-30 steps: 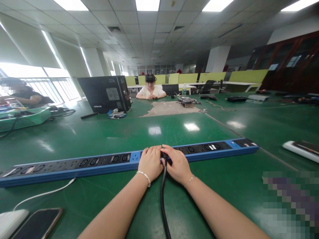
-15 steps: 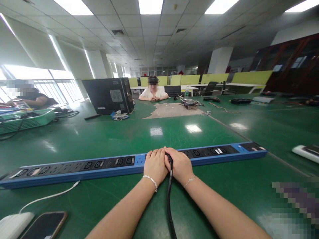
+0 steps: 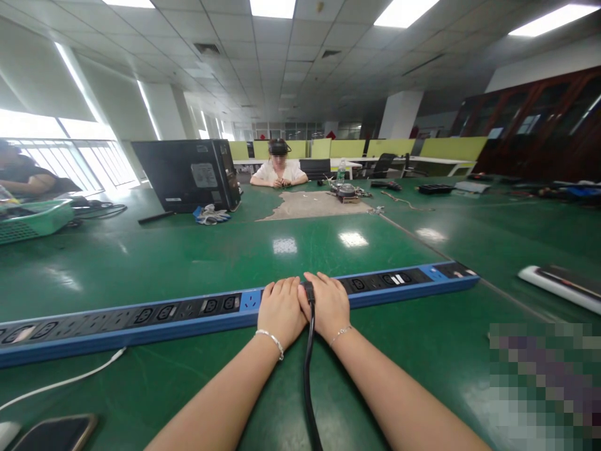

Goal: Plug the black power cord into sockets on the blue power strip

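A long blue power strip [image 3: 188, 326] with black sockets lies across the green table in front of me. My left hand [image 3: 282, 308] is closed over its middle, fingers curling toward the far edge. Right beside it, my right hand [image 3: 328, 302] rests on the strip. A black power plug [image 3: 307, 292] sits between its thumb and forefinger, the two hands touching around it. From the plug a black cord [image 3: 307, 369] runs down toward me. The socket under the plug is hidden, so I cannot tell how far in it sits.
A phone [image 3: 59, 433] and a white cable [image 3: 66, 380] are at the near left; a white device [image 3: 563, 288] lies right. Beyond stand a black computer case [image 3: 183, 175], gloves [image 3: 211, 215] and a green basket [image 3: 42, 222]. One person [image 3: 279, 169] sits opposite, another at far left.
My view has turned slightly right, so everything sits further left. The right hand's fingers have stretched forward over the strip, and the plug between the hands shows more upright.
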`<state>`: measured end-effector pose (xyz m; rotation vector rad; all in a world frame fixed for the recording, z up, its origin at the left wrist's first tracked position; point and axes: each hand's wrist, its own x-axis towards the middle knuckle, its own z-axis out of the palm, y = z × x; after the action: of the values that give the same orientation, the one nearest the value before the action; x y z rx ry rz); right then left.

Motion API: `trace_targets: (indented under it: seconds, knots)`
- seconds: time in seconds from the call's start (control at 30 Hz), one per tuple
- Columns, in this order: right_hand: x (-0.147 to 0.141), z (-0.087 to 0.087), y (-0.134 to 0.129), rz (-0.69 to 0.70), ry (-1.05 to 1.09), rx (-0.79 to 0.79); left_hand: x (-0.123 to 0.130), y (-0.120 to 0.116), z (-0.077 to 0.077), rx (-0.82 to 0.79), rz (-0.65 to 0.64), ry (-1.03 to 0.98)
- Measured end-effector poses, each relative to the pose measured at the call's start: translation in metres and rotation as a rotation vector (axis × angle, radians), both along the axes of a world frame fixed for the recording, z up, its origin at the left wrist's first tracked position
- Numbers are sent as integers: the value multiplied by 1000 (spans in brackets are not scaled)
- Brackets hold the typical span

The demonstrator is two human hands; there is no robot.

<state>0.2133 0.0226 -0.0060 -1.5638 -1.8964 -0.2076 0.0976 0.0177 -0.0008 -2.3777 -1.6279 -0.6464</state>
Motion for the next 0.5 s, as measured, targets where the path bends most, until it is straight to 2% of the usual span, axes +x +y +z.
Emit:
trace_targets:
  seconds: [0.27,0.37,0.5]
  knots:
    - [-1,-3,4,81,138,37,-1,0,-4,34,-10,-5]
    - [6,1,8,70,388,68,-1,0,-4,29,-5,-5]
    - [33,9,18,-16,738,129,-1,0,-2,7,3,4]
